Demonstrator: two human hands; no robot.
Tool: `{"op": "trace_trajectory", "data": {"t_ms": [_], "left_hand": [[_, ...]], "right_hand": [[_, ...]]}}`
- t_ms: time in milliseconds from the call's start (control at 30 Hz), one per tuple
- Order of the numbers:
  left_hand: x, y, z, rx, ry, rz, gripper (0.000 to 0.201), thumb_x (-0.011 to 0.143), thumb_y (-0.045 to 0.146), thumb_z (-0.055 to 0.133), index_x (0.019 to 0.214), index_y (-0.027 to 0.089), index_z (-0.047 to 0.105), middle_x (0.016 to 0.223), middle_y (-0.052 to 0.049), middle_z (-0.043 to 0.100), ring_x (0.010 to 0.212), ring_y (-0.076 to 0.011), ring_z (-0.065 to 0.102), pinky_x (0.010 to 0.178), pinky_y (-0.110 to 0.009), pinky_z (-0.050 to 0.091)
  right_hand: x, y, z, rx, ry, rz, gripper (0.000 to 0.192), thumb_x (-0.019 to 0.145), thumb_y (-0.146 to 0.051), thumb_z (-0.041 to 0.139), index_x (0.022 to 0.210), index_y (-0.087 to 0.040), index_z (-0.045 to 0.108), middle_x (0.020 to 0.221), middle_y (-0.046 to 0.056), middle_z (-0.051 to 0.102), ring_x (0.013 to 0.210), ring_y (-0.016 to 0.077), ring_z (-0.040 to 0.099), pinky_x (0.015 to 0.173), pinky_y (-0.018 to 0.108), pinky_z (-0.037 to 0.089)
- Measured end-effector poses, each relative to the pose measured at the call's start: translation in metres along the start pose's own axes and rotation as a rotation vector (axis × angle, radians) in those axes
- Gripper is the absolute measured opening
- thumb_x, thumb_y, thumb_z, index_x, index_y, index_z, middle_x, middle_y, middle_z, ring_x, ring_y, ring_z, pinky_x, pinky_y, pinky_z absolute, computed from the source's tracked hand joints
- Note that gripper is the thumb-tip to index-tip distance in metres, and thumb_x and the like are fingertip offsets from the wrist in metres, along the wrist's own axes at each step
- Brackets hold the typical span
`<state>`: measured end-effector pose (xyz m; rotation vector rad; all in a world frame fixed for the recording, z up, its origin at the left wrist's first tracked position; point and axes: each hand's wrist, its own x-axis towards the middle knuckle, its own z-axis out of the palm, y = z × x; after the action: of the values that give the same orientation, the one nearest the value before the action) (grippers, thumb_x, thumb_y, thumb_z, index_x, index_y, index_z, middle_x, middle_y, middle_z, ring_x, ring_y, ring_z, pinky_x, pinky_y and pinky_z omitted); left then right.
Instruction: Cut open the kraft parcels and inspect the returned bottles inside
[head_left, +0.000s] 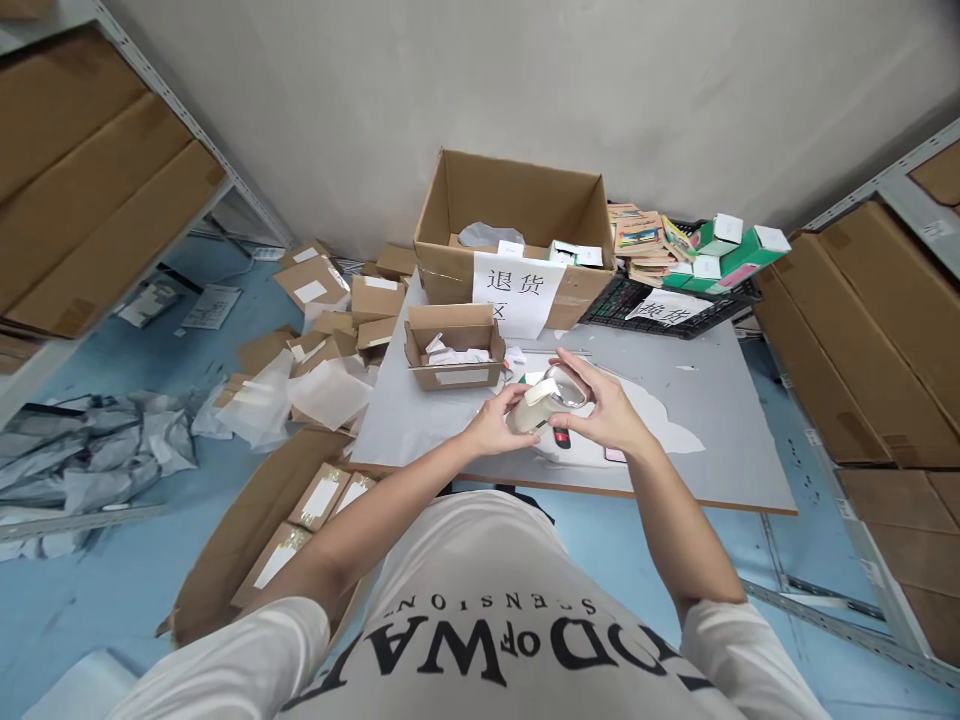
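My left hand [499,420] and my right hand [600,405] hold between them a small pale item wrapped in clear plastic [546,397], just above the grey table [720,440]. The left hand grips its lower left end, and the right hand's fingers curl over its top and right side. A small red and black object [562,437] lies on the table right under my hands, on a white sheet [660,425]. Just behind my hands stands a small open cardboard box [453,345] with white paper in it.
A large open carton [517,225] with a paper sign stands at the table's back. A black crate [667,300] with green and white boxes sits at the back right. Small cardboard boxes and plastic bags litter the blue floor at left. Shelves with flat cardboard flank both sides.
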<state>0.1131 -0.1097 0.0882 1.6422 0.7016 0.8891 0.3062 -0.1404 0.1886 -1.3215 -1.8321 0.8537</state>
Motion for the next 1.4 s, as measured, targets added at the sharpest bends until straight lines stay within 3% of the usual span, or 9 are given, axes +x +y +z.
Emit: {"op": "trace_trajectory", "data": {"t_ms": [200,300,400,467,633,833,1033,1200,1400], "left_hand": [[0.022,-0.014,-0.008,0.078,0.09,0.01,0.077,0.056,0.033,0.083,0.124,0.019,0.05,0.123,-0.013,0.059,0.114,-0.0275,0.057,0.099,-0.041,0.043],[0.022,-0.033,-0.016,0.257,0.183,-0.036,0.056,0.067,0.035,0.075,0.117,0.017,0.057,0.118,-0.013,0.062,0.11,-0.0271,0.059,0.097,-0.043,0.045],[0.019,-0.051,-0.018,0.414,0.115,0.015,0.026,0.08,0.028,0.061,0.104,0.018,0.064,0.109,-0.01,0.066,0.104,-0.0238,0.062,0.095,-0.041,0.047],[0.021,-0.06,-0.014,0.519,0.042,0.062,0.037,0.078,0.028,0.064,0.113,0.018,0.061,0.12,-0.012,0.061,0.115,-0.0262,0.057,0.1,-0.043,0.043],[0.046,-0.073,0.004,0.728,-0.173,0.068,0.099,0.061,0.038,0.08,0.143,0.014,0.029,0.151,-0.022,0.024,0.139,-0.0336,0.025,0.111,-0.05,0.027],[0.069,-0.077,0.011,0.824,-0.318,0.024,0.069,0.078,0.04,0.066,0.136,0.011,0.042,0.146,-0.02,0.036,0.136,-0.029,0.034,0.11,-0.038,0.031],[0.077,-0.066,0.01,0.807,-0.217,-0.067,0.048,0.092,0.044,0.045,0.132,0.018,0.048,0.136,-0.013,0.052,0.124,-0.0256,0.05,0.101,-0.036,0.04],[0.096,-0.065,0.007,0.756,-0.068,-0.243,0.041,0.093,0.047,0.041,0.118,0.019,0.058,0.104,-0.01,0.069,0.097,-0.0257,0.064,0.081,-0.032,0.047],[0.102,-0.074,0.003,0.688,-0.016,-0.195,0.037,0.094,0.045,0.039,0.105,0.019,0.063,0.092,-0.009,0.069,0.088,-0.0238,0.064,0.075,-0.03,0.045]], "right_hand": [[0.02,0.009,-0.034,-0.116,0.132,0.038,0.079,0.061,-0.045,0.079,0.131,-0.019,0.053,0.122,0.011,0.062,0.105,0.0287,0.061,0.087,0.042,0.051],[0.026,0.012,-0.059,-0.157,0.293,-0.014,0.081,0.061,-0.047,0.079,0.132,-0.018,0.052,0.127,0.012,0.059,0.114,0.0301,0.057,0.094,0.043,0.049],[0.028,0.014,-0.079,-0.227,0.384,-0.054,0.085,0.06,-0.049,0.079,0.133,-0.018,0.051,0.128,0.012,0.058,0.118,0.0307,0.054,0.097,0.043,0.047],[0.026,0.017,-0.086,-0.261,0.393,-0.063,0.085,0.06,-0.05,0.08,0.133,-0.018,0.051,0.128,0.012,0.058,0.119,0.0306,0.054,0.098,0.043,0.047],[0.015,0.037,-0.078,-0.248,0.384,-0.024,0.083,0.061,-0.049,0.079,0.133,-0.018,0.051,0.125,0.013,0.06,0.116,0.0298,0.057,0.098,0.044,0.048],[0.005,0.05,-0.067,-0.232,0.371,0.027,0.085,0.06,-0.051,0.079,0.133,-0.018,0.051,0.125,0.012,0.06,0.115,0.0289,0.057,0.097,0.043,0.049],[0.0,0.05,-0.072,-0.211,0.372,0.017,0.088,0.058,-0.051,0.08,0.134,-0.019,0.05,0.125,0.012,0.06,0.116,0.0279,0.057,0.097,0.041,0.05],[-0.003,0.058,-0.064,-0.187,0.331,-0.003,0.091,0.056,-0.051,0.081,0.134,-0.018,0.049,0.125,0.013,0.059,0.114,0.0282,0.057,0.094,0.041,0.051],[-0.001,0.072,-0.047,-0.189,0.331,-0.001,0.088,0.06,-0.051,0.079,0.136,-0.019,0.048,0.126,0.014,0.059,0.113,0.0294,0.057,0.091,0.043,0.052]]}}
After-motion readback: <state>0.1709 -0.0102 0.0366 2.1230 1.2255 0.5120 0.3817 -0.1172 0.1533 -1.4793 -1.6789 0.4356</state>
